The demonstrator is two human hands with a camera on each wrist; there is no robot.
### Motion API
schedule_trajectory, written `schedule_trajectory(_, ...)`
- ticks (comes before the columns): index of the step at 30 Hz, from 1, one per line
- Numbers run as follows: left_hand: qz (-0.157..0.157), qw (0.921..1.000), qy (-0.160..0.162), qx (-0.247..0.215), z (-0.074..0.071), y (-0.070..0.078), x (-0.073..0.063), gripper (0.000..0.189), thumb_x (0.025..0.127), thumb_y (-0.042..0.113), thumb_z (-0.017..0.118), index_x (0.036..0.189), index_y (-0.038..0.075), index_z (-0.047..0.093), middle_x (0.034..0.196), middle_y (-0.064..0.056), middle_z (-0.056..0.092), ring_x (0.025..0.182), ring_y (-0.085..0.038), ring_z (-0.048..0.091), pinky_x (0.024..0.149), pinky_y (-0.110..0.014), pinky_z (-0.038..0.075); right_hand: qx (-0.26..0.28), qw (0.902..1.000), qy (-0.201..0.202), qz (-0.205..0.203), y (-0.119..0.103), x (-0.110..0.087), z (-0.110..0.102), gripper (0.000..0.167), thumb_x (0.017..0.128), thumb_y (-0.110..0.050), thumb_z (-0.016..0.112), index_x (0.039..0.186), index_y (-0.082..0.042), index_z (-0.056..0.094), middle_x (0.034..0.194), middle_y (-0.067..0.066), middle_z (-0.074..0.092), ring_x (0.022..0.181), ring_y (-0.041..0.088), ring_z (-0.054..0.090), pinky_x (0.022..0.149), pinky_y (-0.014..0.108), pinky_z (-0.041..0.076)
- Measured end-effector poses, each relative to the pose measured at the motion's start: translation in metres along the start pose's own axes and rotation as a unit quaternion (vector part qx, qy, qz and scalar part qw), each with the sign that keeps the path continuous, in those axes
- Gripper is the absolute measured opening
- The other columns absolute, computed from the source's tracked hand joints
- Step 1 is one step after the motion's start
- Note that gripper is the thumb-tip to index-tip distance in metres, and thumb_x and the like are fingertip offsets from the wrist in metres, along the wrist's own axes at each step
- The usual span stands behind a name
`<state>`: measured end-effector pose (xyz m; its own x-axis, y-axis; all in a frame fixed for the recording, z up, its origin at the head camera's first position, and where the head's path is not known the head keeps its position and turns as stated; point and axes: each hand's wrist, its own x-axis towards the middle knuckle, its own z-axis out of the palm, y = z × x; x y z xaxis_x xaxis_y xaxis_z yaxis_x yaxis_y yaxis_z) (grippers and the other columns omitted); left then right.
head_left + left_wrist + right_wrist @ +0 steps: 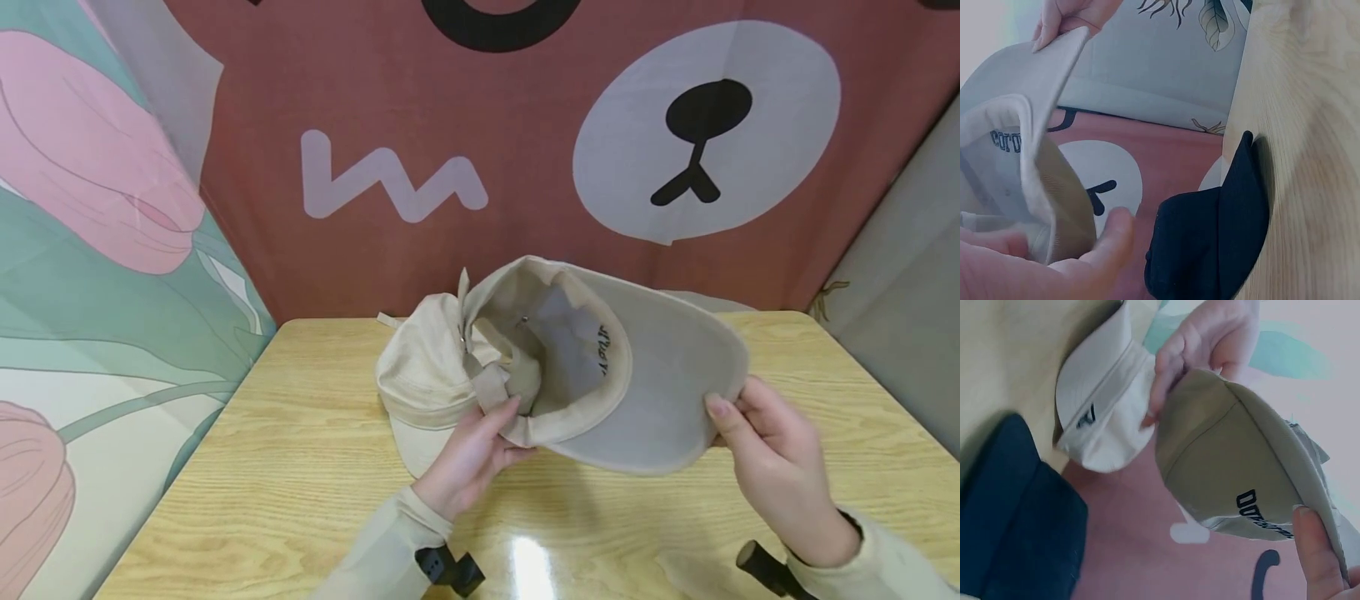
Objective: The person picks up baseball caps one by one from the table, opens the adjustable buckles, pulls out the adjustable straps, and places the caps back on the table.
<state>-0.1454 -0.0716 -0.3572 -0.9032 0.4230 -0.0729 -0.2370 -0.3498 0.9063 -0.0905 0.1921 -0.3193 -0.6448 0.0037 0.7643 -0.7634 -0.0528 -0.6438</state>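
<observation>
A beige baseball cap [663,375] is held up over the table, its hollow inside turned towards the head view and its brim pointing right. My left hand [472,458] grips the back edge near the strap, thumb inside the cap. At the other end, my right hand [780,471] pinches the brim's edge between thumb and fingers. Dark lettering [1257,512] marks the crown's outside in the right wrist view. Behind and left of it, a cream cap [423,354] rests on the table, partly covered by the held one.
Both wrist views show a dark navy cap [1191,240] on the table; the held cap hides it from the head view. The wooden table [262,467] ends at a wall hanging [390,258] with a brown bear print. Flower-patterned cloth [112,350] hangs at the left.
</observation>
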Motion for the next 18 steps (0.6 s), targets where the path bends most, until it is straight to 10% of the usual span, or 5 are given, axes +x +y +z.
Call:
schedule_trajectory(5,0.014,0.9987,-0.018,-0.045,-0.001,0.005,-0.002,0.049,0.109,0.029,0.024,0.153,0.009,0.015,0.155,-0.019,0.026,0.136,-0.034,0.036,0.104,-0.055,0.034,0.038,0.9990,-0.012,0.019,0.008,-0.005,-0.001,0.031,0.093,0.021,0.041,0.110,0.005,0.063,0.081,0.005,0.065,0.076,0.009,0.066,0.064,0.016,0.053)
schedule_trajectory(18,0.086,0.9916,0.000,-0.097,-0.010,0.034,-0.011,0.055,0.108,0.035,0.019,0.155,0.009,0.008,0.158,-0.015,0.017,0.143,-0.032,0.020,0.111,-0.054,0.023,0.027,0.9803,-0.071,0.182,0.032,-0.020,-0.011,0.031,0.097,0.015,0.038,0.108,-0.001,0.062,0.088,0.008,0.068,0.075,0.017,0.068,0.063,0.030,0.056)
